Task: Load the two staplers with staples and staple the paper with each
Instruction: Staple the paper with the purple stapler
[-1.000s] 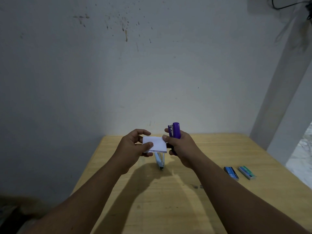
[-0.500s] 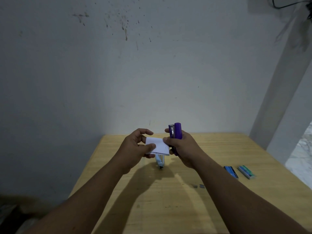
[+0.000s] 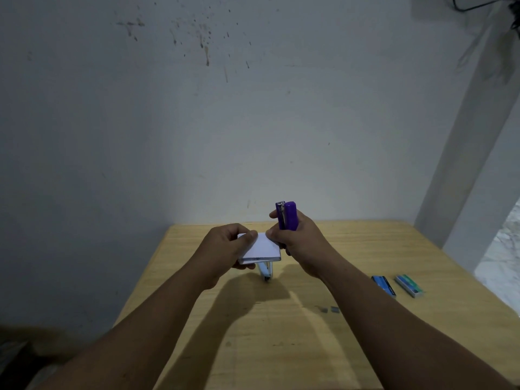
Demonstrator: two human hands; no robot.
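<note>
A purple stapler (image 3: 287, 215) stands upright in my right hand (image 3: 298, 243), its metal mouth turned to the left. My left hand (image 3: 225, 249) holds a folded white paper (image 3: 263, 249) level above the table, thumb on top. The right thumb touches the paper's right edge. Under the paper a light blue stapler (image 3: 266, 271) lies on the wooden table (image 3: 281, 347), mostly hidden.
A blue staple box (image 3: 384, 285) and a green staple box (image 3: 408, 285) lie on the table's right side. Two short loose staple strips (image 3: 329, 309) rest near my right forearm. A grey wall rises behind the table, a pillar at right.
The paper has tilted flatter and dropped slightly in my left hand, whose fingers closed further over it. The purple stapler stays upright in my right hand.
</note>
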